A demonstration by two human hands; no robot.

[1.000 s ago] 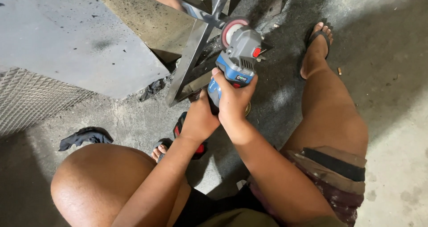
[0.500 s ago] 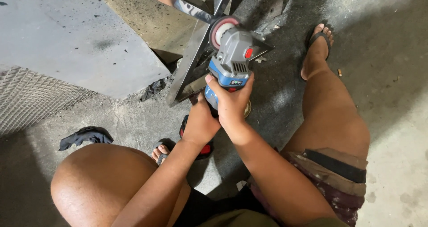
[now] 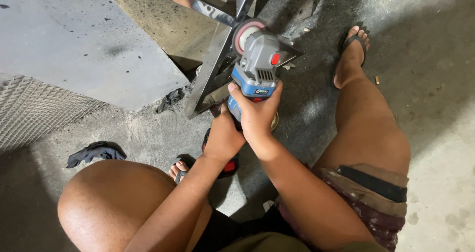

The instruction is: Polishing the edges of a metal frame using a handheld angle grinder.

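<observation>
Both hands wrapped round a cordless angle grinder [image 3: 257, 66], grey head, blue body, red button on top; right hand [image 3: 256, 114] clamped tight over the blue rear section, thumb visible on the left side of the housing; left hand [image 3: 222, 135] closed round the lower end of the handle, just under and beside the right, touching it; exact finger placement underneath hidden. Grinder tilted forward, away from the body, reddish-pink disc [image 3: 246, 33] at the front end sitting right against the shiny metal frame [image 3: 210, 66]; frame made of polished bars crossing at the disc, one running up-left, one slanting down toward the hands. Frame resting on a gritty concrete floor [image 3: 435, 83], dark dust all round the work spot. Grey flat slab [image 3: 84, 44] off to the left, expanded metal mesh [image 3: 34, 113] poking out under its lower edge; dark rag [image 3: 96, 152] on the floor near the left knee, smaller dark scrap [image 3: 170, 98] by the slab's corner. Squatting, knees wide; right foot in a black flip-flop [image 3: 352, 46] stretched out to the right of the frame; toes of the left foot [image 3: 178, 170] peeking out under the left forearm, something red-and-black [image 3: 228, 165] just beside them, too hidden to identify.
</observation>
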